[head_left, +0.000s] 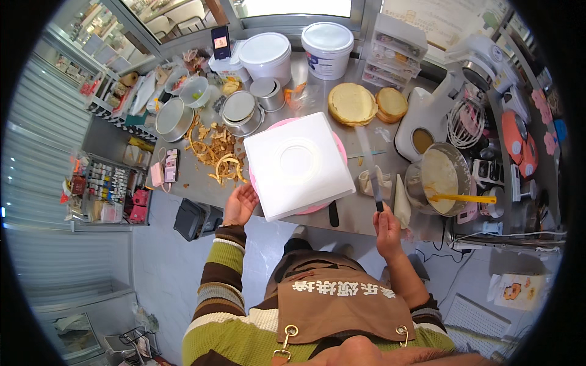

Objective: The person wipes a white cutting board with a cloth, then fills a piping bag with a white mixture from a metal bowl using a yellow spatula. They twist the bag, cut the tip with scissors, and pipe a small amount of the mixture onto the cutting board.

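A white square board (316,185) with a round ring mark at its centre lies on a pink round turntable (339,145). My left hand (241,204) is at the turntable's left edge, palm partly up and holding nothing; whether the fingertips touch the rim I cannot tell. In my right hand (388,228) is the black handle of a long-bladed icing spatula (376,185), its blade pointing away from me. A folded cloth (366,183) lies under the blade. Beside it is a filled piping bag (402,201). Another black handle (334,214) sticks out near the board.
Round cake layers (352,104) are stacked behind, near a stand mixer (419,121). At right, a steel bowl (414,187) holds cream and a yellow spatula (464,198). Cake trimmings (215,148), round tins (240,110) and a phone (171,164) occupy the left; white tubs (265,57) stand behind.
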Action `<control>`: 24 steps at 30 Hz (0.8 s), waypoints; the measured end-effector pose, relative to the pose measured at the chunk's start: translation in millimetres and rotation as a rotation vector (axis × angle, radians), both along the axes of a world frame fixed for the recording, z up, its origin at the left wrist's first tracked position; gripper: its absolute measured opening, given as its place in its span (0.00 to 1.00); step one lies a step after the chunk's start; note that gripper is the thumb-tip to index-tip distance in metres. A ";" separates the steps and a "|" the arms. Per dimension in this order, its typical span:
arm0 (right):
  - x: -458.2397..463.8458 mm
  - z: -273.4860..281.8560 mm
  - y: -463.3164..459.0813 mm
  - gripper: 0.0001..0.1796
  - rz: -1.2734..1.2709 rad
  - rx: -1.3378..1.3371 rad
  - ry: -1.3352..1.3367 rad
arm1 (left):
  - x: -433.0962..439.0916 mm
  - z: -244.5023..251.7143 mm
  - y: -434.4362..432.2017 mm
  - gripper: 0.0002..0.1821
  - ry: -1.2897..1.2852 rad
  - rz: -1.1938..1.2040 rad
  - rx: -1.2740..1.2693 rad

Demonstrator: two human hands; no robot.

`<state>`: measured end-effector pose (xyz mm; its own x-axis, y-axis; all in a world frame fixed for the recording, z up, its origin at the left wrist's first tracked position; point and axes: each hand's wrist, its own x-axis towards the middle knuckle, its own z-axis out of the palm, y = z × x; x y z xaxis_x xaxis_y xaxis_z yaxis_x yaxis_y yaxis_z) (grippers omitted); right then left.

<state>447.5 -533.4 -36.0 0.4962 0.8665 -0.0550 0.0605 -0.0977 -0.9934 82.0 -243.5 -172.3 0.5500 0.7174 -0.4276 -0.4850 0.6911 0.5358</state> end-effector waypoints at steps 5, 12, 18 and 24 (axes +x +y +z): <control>-35.5 -4.5 11.7 0.21 -0.012 -0.193 -0.667 | 30.3 31.6 -81.1 0.23 -0.059 -0.065 -0.058; -58.3 -6.4 15.4 0.23 -0.038 -0.412 -0.843 | -2.9 -0.2 -64.3 0.25 0.151 -0.479 -0.098; -64.3 -11.4 17.7 0.23 -0.037 -0.437 -0.877 | -6.6 1.9 -50.5 0.21 0.134 -0.895 -0.197; -69.3 -12.3 21.4 0.24 -0.042 -0.455 -0.854 | -15.0 -7.2 -14.6 0.21 0.009 -0.378 -0.058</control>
<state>378.1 -512.1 -48.3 0.5547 0.8319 0.0125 0.7321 -0.4809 -0.4826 67.0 -258.1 -179.5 0.7673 0.4392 -0.4674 -0.1852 0.8494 0.4941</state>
